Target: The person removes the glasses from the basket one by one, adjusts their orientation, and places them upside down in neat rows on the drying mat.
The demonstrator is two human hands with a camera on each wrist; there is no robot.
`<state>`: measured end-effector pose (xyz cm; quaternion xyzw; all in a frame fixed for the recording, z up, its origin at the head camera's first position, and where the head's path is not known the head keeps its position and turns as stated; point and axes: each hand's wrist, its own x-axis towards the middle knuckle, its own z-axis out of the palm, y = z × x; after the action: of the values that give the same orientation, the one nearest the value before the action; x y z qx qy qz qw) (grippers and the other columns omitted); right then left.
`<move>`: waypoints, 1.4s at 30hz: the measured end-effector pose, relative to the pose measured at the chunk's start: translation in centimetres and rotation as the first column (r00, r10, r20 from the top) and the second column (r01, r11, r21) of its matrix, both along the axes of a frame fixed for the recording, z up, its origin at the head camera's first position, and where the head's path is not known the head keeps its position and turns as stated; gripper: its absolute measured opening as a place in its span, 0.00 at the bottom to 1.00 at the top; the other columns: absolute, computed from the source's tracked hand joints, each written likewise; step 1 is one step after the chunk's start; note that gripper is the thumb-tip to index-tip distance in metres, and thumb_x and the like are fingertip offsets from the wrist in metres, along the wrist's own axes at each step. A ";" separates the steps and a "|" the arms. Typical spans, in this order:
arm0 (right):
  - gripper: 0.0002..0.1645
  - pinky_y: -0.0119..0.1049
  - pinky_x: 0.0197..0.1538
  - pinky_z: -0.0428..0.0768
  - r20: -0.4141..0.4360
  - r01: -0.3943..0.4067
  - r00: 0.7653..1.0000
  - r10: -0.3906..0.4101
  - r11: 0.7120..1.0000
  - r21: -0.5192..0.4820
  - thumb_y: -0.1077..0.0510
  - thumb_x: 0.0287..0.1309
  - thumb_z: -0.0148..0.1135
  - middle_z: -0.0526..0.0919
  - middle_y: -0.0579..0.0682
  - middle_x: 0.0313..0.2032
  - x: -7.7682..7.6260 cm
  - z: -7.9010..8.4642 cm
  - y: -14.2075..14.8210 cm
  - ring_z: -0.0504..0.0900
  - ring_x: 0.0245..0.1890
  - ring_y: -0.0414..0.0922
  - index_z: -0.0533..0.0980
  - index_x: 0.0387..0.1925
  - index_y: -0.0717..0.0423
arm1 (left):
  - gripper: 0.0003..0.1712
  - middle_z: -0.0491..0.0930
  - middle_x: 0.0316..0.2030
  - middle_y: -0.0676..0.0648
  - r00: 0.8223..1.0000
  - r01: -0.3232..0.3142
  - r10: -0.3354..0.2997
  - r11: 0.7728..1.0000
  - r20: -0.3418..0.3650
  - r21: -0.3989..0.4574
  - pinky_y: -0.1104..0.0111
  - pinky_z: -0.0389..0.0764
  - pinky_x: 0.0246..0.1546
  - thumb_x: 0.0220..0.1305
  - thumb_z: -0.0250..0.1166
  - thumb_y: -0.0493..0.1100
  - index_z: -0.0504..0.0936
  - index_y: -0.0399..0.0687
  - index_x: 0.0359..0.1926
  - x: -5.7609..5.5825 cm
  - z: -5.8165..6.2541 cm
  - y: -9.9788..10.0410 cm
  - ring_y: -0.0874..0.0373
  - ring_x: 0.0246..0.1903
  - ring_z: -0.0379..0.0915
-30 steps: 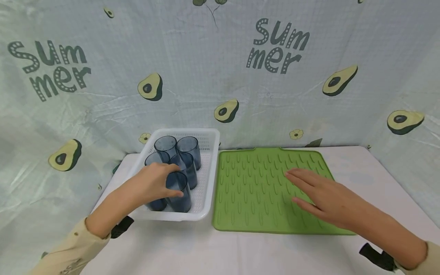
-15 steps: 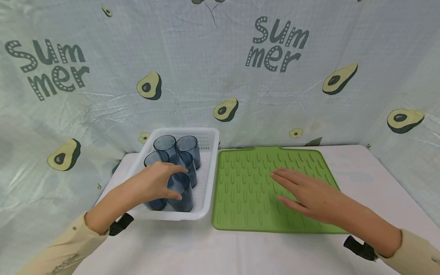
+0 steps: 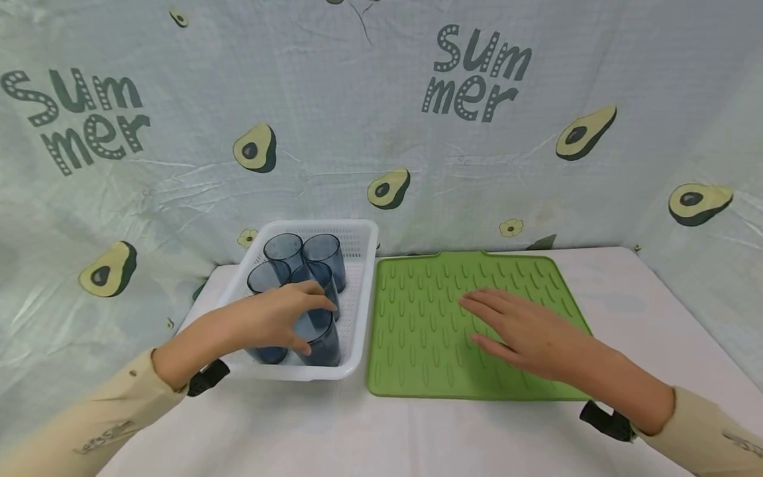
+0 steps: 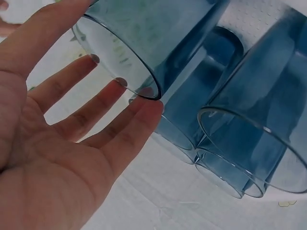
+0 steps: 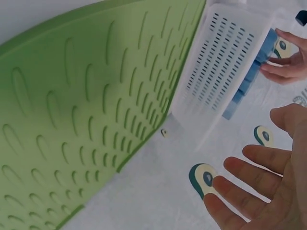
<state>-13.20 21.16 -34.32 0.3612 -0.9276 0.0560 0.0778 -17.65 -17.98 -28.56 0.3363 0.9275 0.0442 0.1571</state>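
Several blue-tinted drinking glasses stand in a white plastic basket (image 3: 361, 291) at the left of the head view. My left hand (image 3: 271, 318) reaches over the basket's front part and holds the front right drinking glass (image 3: 324, 341) near its rim, thumb on the near side and fingers across the far side. In the left wrist view, fingertips meet this glass's rim, and other drinking glasses (image 4: 254, 120) are beside it. My right hand (image 3: 530, 328) hovers over a green silicone mat (image 3: 411, 331) with straight fingers and nothing held.
A white cloth (image 3: 381, 430) covers the table. Behind it hangs a pale sheet (image 3: 334, 86) printed with avocados and lettering. The mat lies close along the basket's right side. Black wrist straps (image 3: 607, 421) sit on both arms.
My right hand has moved left over the mat. My left hand has shifted slightly right at the front glass, which now leans a little to the right. The head view has shifted slightly.
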 end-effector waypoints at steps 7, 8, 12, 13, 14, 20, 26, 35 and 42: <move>0.33 0.53 0.67 0.74 -0.015 -0.029 0.999 0.028 0.999 -0.025 0.44 0.73 0.59 0.74 0.53 0.67 -0.5 0.0 -0.8 0.71 0.68 0.53 0.70 0.70 0.56 | 0.38 0.71 0.57 0.44 0.997 0.068 -0.067 0.997 0.023 -0.044 0.58 0.83 0.50 0.49 0.83 0.44 0.80 0.52 0.62 -0.7 0.0 0.1 0.47 0.56 0.73; 0.32 0.53 0.66 0.74 -0.017 -0.035 0.999 0.035 0.999 -0.028 0.44 0.73 0.59 0.74 0.52 0.67 -0.6 0.0 -1.0 0.72 0.68 0.53 0.70 0.70 0.55 | 0.37 0.71 0.58 0.44 0.997 0.071 -0.070 0.996 0.024 -0.045 0.57 0.83 0.51 0.49 0.83 0.44 0.80 0.52 0.62 -0.8 -0.1 0.1 0.46 0.57 0.72; 0.32 0.53 0.66 0.74 -0.032 -0.065 0.997 0.064 0.997 -0.043 0.45 0.73 0.59 0.75 0.53 0.66 -0.8 0.0 -1.6 0.72 0.67 0.53 0.70 0.70 0.55 | 0.35 0.74 0.60 0.42 0.996 0.091 -0.091 0.995 0.001 -0.045 0.53 0.83 0.51 0.48 0.83 0.46 0.81 0.53 0.58 -0.7 -0.1 0.2 0.41 0.59 0.72; 0.31 0.53 0.66 0.74 -0.031 -0.070 0.997 0.069 0.996 -0.049 0.46 0.72 0.59 0.75 0.53 0.66 -0.8 -0.1 -1.8 0.72 0.67 0.53 0.70 0.70 0.55 | 0.34 0.75 0.59 0.42 0.995 0.097 -0.097 0.995 -0.010 -0.039 0.53 0.83 0.50 0.48 0.84 0.46 0.81 0.52 0.57 -0.6 -0.2 0.1 0.41 0.58 0.72; 0.31 0.53 0.66 0.74 -0.027 -0.072 0.997 0.071 0.996 -0.055 0.46 0.72 0.59 0.75 0.53 0.66 -0.8 -0.1 -1.9 0.72 0.68 0.53 0.70 0.70 0.55 | 0.34 0.76 0.59 0.41 0.995 0.099 -0.100 0.994 -0.020 -0.034 0.53 0.84 0.49 0.47 0.84 0.46 0.82 0.52 0.57 -0.5 -0.1 0.1 0.40 0.58 0.73; 0.33 0.52 0.67 0.73 -0.001 -0.069 0.998 0.069 0.994 -0.083 0.43 0.72 0.59 0.74 0.51 0.67 -0.9 -0.1 -2.5 0.71 0.69 0.51 0.70 0.71 0.52 | 0.33 0.77 0.56 0.42 0.993 0.104 -0.102 0.994 -0.058 0.030 0.58 0.85 0.43 0.46 0.84 0.42 0.83 0.50 0.56 -0.2 0.9 -0.5 0.40 0.55 0.76; 0.34 0.52 0.68 0.73 0.088 -0.084 0.991 0.102 0.978 -0.193 0.43 0.71 0.61 0.73 0.50 0.69 -1.4 -0.4 -2.7 0.71 0.69 0.51 0.69 0.73 0.50 | 0.35 0.77 0.57 0.41 0.992 0.075 -0.063 0.990 -0.106 0.120 0.55 0.85 0.44 0.47 0.83 0.46 0.82 0.49 0.58 0.1 3.1 -1.4 0.41 0.54 0.77; 0.35 0.42 0.69 0.73 0.319 -0.007 0.911 0.261 0.784 -0.620 0.54 0.67 0.68 0.73 0.47 0.70 -2.8 -1.1 -3.4 0.71 0.70 0.46 0.69 0.73 0.48 | 0.34 0.79 0.57 0.43 0.981 -0.025 0.075 0.963 -0.178 0.267 0.52 0.80 0.43 0.47 0.82 0.47 0.84 0.50 0.57 0.5 5.9 -2.0 0.53 0.39 0.79; 0.34 0.35 0.65 0.75 0.326 0.037 0.883 0.339 0.641 -0.766 0.63 0.63 0.70 0.76 0.54 0.67 -3.3 -1.4 -4.3 0.74 0.67 0.50 0.72 0.70 0.58 | 0.35 0.80 0.57 0.45 0.974 -0.101 0.169 0.918 -0.148 0.384 0.63 0.86 0.39 0.50 0.82 0.50 0.83 0.53 0.60 0.7 6.9 -2.1 0.52 0.46 0.81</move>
<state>-16.48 16.82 -35.70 0.3517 -0.7770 0.5221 0.0033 -16.90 -20.06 -21.65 0.2977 0.9333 0.2006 0.0032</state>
